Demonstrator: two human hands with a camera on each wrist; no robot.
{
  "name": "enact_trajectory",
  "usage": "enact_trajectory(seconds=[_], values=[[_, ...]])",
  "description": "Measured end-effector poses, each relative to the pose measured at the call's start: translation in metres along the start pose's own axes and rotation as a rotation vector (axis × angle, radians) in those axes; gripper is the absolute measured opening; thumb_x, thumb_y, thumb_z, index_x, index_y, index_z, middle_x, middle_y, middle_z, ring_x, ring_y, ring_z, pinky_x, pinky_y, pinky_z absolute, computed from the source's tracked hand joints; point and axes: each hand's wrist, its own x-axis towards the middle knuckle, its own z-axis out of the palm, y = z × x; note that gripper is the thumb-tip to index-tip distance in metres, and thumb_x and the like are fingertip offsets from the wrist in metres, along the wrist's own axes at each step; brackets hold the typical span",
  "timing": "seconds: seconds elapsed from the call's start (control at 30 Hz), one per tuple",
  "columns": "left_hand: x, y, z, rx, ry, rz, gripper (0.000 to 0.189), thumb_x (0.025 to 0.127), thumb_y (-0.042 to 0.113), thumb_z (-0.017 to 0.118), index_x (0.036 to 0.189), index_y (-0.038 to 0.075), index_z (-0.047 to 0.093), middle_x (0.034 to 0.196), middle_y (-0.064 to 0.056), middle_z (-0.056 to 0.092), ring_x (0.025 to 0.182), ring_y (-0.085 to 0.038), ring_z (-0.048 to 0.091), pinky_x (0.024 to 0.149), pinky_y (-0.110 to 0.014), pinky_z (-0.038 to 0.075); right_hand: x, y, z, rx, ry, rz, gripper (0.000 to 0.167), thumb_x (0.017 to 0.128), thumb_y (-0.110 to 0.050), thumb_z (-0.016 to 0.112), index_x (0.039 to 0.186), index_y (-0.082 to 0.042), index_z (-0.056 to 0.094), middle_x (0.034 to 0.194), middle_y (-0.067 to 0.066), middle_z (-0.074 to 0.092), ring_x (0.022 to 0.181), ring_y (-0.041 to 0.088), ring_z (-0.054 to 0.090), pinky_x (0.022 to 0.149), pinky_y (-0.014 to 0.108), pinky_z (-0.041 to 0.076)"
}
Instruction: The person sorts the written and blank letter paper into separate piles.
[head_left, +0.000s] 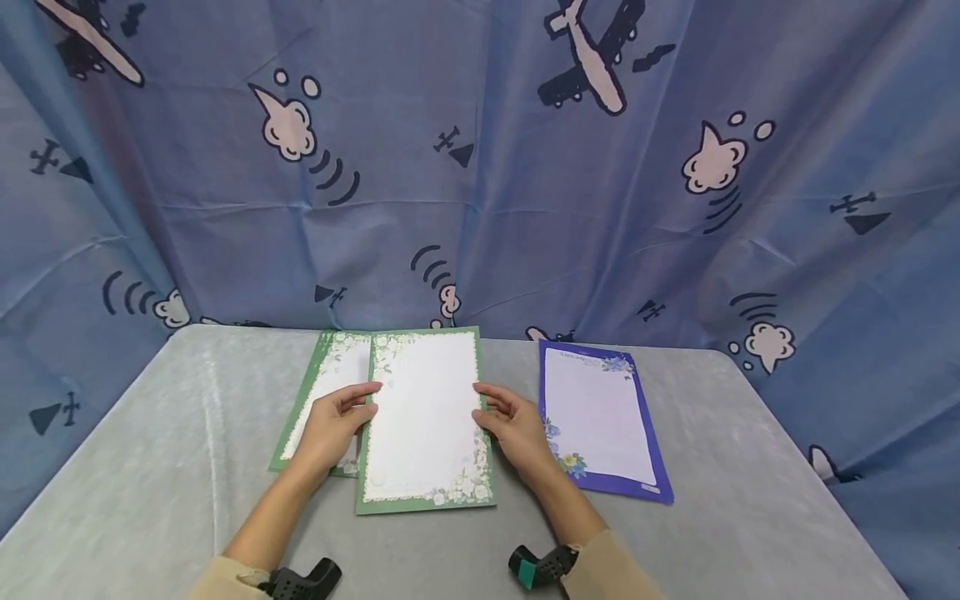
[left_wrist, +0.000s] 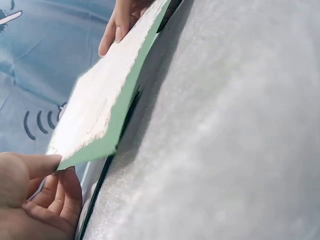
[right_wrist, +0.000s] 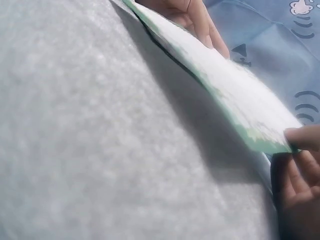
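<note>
A sheet of stationery paper (head_left: 426, 408) with a green border and white flowers is held between both hands, raised a little off the table. On its left edge the left hand (head_left: 333, 423) pinches it between thumb and fingers; the right hand (head_left: 517, 429) pinches the right edge the same way. Each wrist view shows a thumb on top of the sheet (left_wrist: 95, 105) and fingers curled beneath. Partly covered by the held sheet and left hand, more green-bordered paper (head_left: 300, 433) lies on the table to the left.
Purple-bordered paper (head_left: 600, 417) with blue and yellow flowers lies to the right on the grey cloth-covered table (head_left: 150, 467). A blue curtain (head_left: 480, 167) with airplane prints hangs behind the far edge. Black devices (head_left: 303, 581) are worn at both wrists.
</note>
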Motion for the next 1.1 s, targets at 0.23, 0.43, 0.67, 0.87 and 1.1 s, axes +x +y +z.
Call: enact_trajectory(seconds=[0.23,0.43,0.67,0.87,1.1], values=[[0.001,0.001,0.001,-0.004,0.000,0.001,0.035,0.100,0.013,0.061,0.135,0.010,0.064,0.119,-0.013,0.063,0.081,-0.009,0.056,0.072,-0.023,0.050,0.000,0.002,-0.002,-0.040,-0.008,-0.021,0.041,0.093,-0.009,0.070,0.134,-0.011,0.066,0.135,0.015,0.065,0.117,0.022,0.061,0.082,0.017,0.052],[0.001,0.001,0.001,-0.012,0.002,0.006,0.035,0.100,0.012,0.061,0.135,0.010,0.064,0.114,-0.011,0.064,0.077,-0.009,0.054,0.071,-0.023,0.050,-0.001,0.002,-0.003,-0.048,-0.020,-0.037,0.042,0.094,-0.009,0.070,0.135,-0.010,0.065,0.137,0.015,0.064,0.123,0.027,0.059,0.085,0.016,0.051],[0.001,0.002,-0.001,-0.008,0.016,-0.008,0.034,0.100,0.013,0.062,0.134,0.011,0.065,0.114,-0.011,0.064,0.080,-0.010,0.056,0.071,-0.023,0.051,-0.001,0.002,-0.001,-0.035,-0.028,-0.035,0.042,0.094,-0.008,0.069,0.136,-0.009,0.064,0.138,0.015,0.063,0.123,0.029,0.059,0.085,0.015,0.050],[-0.003,0.005,-0.009,-0.004,0.032,-0.056,0.034,0.101,0.015,0.062,0.135,0.013,0.066,0.117,-0.007,0.064,0.079,-0.010,0.055,0.070,-0.023,0.050,-0.003,-0.001,0.006,-0.054,-0.008,0.008,0.037,0.096,-0.010,0.067,0.134,-0.011,0.066,0.134,0.014,0.065,0.118,0.024,0.061,0.080,0.020,0.052],[-0.002,0.016,-0.023,-0.016,0.037,-0.068,0.036,0.104,0.019,0.057,0.139,0.016,0.062,0.119,-0.002,0.060,0.085,-0.008,0.050,0.072,-0.022,0.045,0.003,-0.015,0.018,0.002,0.001,0.049,0.035,0.096,-0.008,0.065,0.131,-0.010,0.068,0.122,0.017,0.069,0.089,0.011,0.060,0.069,0.026,0.052]])
